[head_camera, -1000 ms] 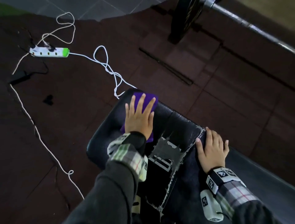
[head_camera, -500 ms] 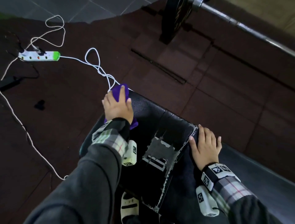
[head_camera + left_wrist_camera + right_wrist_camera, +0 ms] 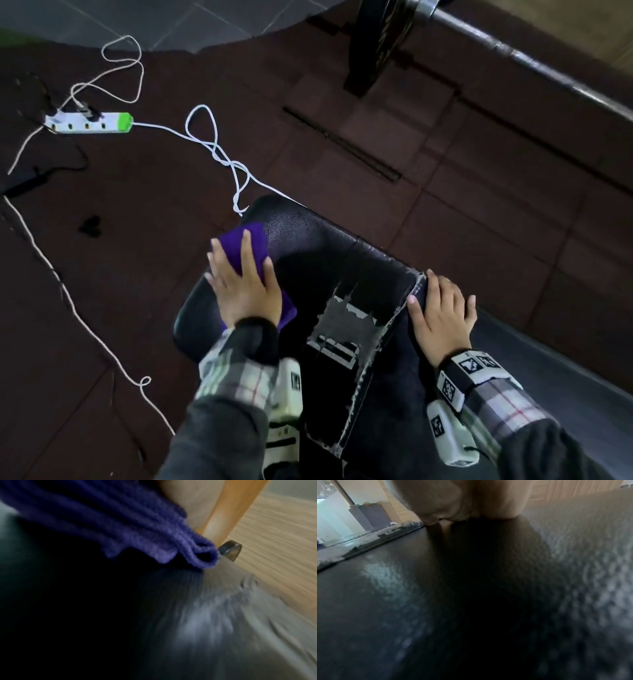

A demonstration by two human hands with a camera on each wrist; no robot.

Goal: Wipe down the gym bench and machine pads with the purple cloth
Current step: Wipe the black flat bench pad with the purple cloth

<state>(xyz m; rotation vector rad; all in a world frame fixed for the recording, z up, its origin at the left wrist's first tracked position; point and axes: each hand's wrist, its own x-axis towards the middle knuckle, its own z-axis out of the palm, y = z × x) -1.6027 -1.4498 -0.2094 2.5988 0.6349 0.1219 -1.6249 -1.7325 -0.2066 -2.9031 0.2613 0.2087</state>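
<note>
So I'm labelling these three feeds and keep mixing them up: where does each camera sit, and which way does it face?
Head: on the head, facing down at the bench pad, both forearms, left hand on the purple cloth, right hand flat.
Left wrist: under the left hand, looking along it; folded cloth, blurred pad.
Right wrist: low over the pad; only the palm's underside shows.
Shared: all three show the black pad.
</note>
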